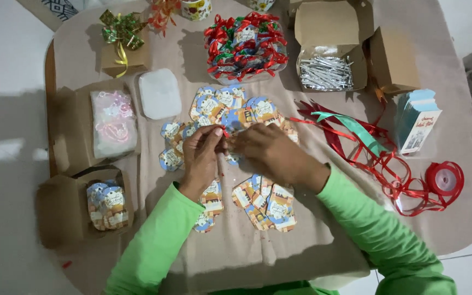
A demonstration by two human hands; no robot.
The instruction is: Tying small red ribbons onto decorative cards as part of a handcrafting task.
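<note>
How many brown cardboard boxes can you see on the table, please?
5: bow-topped at top left, two open at left, one open at top holding silver ties, one closed beside it. Others may lie off-frame.

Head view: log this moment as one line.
left hand: pinching red ribbon | right hand: at same ribbon | under hands: paper gift tags | right: ribbon spool

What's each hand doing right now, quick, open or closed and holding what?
Left hand: closed, fingertips pinching a bit of red ribbon.
Right hand: closed over a gift tag; grip itself hidden.
</note>
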